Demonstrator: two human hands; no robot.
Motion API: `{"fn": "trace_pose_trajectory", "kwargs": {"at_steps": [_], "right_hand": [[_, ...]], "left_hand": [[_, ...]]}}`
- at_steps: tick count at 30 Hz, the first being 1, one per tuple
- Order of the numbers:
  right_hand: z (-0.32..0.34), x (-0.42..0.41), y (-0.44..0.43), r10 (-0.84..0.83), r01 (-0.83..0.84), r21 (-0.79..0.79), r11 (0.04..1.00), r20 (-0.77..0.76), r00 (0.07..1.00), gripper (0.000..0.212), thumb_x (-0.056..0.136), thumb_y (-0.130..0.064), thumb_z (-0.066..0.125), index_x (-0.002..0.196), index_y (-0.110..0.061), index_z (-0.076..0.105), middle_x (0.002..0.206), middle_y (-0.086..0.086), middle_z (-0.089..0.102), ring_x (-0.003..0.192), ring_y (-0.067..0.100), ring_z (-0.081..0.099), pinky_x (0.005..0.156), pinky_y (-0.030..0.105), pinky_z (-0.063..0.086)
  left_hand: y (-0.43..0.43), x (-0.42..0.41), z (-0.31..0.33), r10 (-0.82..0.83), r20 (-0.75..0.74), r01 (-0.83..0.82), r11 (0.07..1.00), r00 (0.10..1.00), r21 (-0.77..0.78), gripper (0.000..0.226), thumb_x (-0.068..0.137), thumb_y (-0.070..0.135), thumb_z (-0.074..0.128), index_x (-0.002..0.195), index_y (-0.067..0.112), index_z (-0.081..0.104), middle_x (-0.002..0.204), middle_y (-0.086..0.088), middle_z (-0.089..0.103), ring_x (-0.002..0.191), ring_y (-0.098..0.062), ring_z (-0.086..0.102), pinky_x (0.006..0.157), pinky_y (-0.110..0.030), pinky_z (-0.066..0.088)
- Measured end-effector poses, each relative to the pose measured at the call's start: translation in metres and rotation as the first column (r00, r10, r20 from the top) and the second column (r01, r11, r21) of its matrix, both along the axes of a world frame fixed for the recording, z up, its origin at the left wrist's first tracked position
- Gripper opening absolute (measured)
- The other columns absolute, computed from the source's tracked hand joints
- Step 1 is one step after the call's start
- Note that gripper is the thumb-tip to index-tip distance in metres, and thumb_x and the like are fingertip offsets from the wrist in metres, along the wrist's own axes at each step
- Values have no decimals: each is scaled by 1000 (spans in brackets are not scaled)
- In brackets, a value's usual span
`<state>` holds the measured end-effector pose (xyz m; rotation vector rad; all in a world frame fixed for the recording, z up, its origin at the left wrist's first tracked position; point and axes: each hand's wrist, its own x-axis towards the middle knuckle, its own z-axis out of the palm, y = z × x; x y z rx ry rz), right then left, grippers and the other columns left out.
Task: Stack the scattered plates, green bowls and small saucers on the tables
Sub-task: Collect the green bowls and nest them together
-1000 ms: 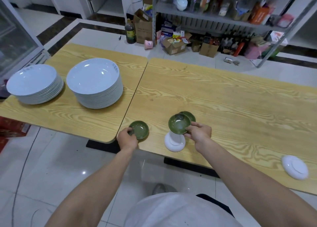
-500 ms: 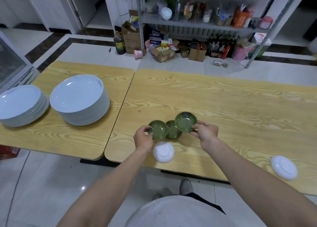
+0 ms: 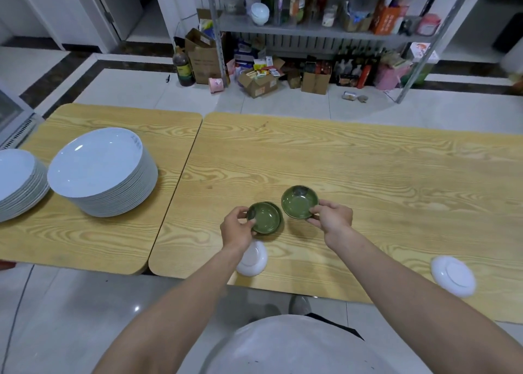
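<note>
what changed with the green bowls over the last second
The left hand carried its green bowl rightward and set it into the table bowl, still gripping it. The right hand keeps holding the third bowl just to the right. The white saucers and plate stacks stayed put.

Left hand (image 3: 237, 228) and right hand (image 3: 335, 218) on bare forearms (image 3: 175, 303), white shirt (image 3: 297, 348), grey shoe (image 3: 300, 304).

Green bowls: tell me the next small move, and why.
Likely the right hand should carry its bowl left and lower it into the pair. That bowl is held just beside the pair, which the left hand holds, one bowl seated in another on the table.
</note>
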<state>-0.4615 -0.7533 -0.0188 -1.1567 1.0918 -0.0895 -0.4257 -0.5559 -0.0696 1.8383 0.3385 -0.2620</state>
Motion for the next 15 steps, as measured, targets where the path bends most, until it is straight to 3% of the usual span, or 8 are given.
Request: {"fn": "trace_pose_trajectory", "kwargs": {"at_steps": [5,9,12,15], "right_hand": [[-5,7,8,92,-93,-12,996,-23,995,25,80,13,68,88,-11,67,102,14,69,86,29,72,67,28,61],[-15,14,22,169,-170,-26,985,-58,984,24,80,12,67,82,-12,69,99,14,70,88,30,72,67,31,61],[-25,20,31,220,-223,-34,974,-86,972,22,82,12,66,93,-6,72,96,13,70,80,22,69,67,30,60],[-32,24,37,261,-268,-52,962,-111,959,25,82,12,67,102,-4,72,99,14,69,76,19,68,68,29,60]], "left_hand": [[2,1,-6,22,-51,-22,1000,998,-15,26,88,-3,67,110,10,64,105,-5,63,58,-22,60,49,-15,50],[4,-2,-15,26,-94,-30,999,995,-31,26,91,-1,64,116,3,67,89,-14,69,59,-21,59,54,-18,53],[4,-2,-17,47,-118,-53,997,992,-50,25,93,-5,60,116,0,68,101,-23,67,59,-20,57,52,-17,52],[4,-2,-18,51,-122,-58,997,991,-54,25,92,-7,59,115,0,68,106,-22,66,55,-18,56,53,-19,53]]}}
